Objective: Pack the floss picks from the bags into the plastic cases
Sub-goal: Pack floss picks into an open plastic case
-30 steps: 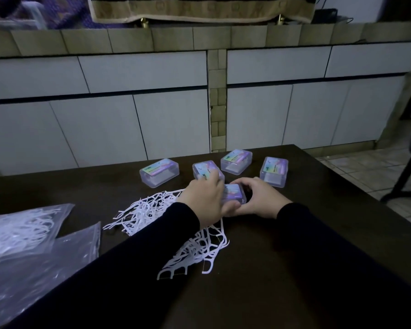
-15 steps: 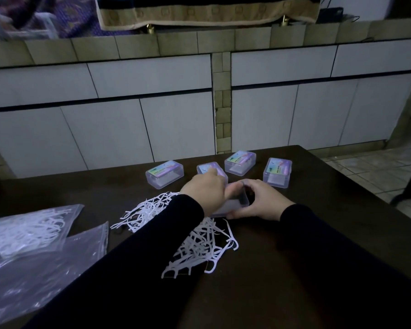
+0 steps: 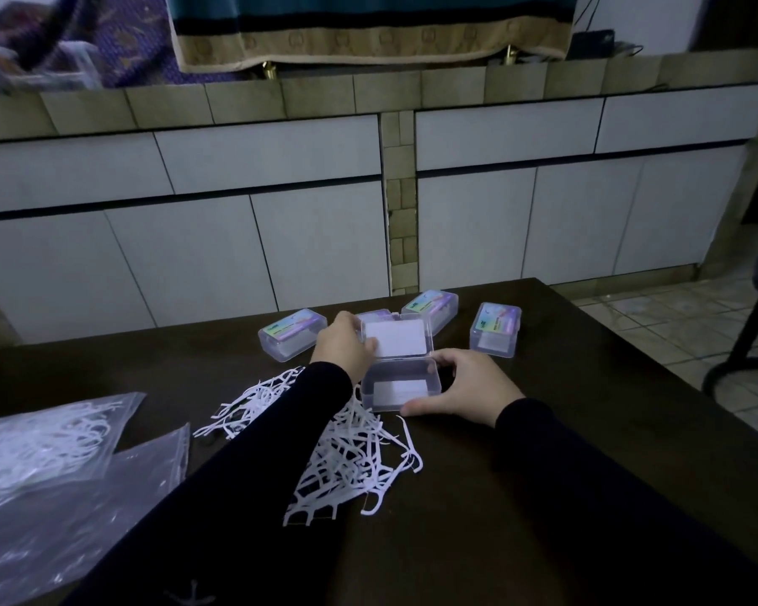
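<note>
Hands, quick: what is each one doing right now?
Left hand: grips the raised lid of the open case.
Right hand: curled round the open case's base, steadying it.

Clear plastic case (image 3: 401, 382) now stands open on the dark table (image 3: 587, 408); a second ago it was closed between both hands, half a second ago just beginning to part. Lid (image 3: 395, 338) is swung up and back, its white inner face toward the camera. Left hand (image 3: 346, 349) has shifted from the case top to the lid's left edge, holding it raised. Right hand (image 3: 464, 384) has moved to the base's right side, thumb at the near corner, fingers along the far rim.
</note>
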Action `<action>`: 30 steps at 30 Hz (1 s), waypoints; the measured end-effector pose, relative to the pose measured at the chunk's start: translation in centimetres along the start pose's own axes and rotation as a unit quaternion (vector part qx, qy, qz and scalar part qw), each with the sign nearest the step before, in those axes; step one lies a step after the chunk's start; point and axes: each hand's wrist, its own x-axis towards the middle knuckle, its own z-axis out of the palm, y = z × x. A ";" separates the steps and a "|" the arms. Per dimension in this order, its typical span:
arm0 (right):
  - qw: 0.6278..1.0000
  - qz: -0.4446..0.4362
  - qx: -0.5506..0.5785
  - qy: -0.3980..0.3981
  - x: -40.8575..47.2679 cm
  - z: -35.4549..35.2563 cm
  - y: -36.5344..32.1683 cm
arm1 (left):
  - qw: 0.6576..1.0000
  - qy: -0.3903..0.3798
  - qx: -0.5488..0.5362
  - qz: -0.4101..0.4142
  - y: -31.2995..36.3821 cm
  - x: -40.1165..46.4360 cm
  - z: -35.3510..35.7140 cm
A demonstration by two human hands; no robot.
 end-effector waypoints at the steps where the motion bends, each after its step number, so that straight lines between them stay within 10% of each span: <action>1: 1.000 -0.001 0.004 0.004 -0.2 0.0 -0.1 | 1.000 0.002 0.003 -0.010 0.0 0.2 0.2; 19: 0.991 -0.049 -0.096 0.080 -3.3 0.4 -1.0 | 1.000 0.011 0.024 0.011 0.3 -1.1 -0.4; 30: 0.942 -0.246 -0.166 0.158 -2.1 3.5 -5.0 | 0.990 0.041 0.106 0.080 -4.6 -3.0 -6.6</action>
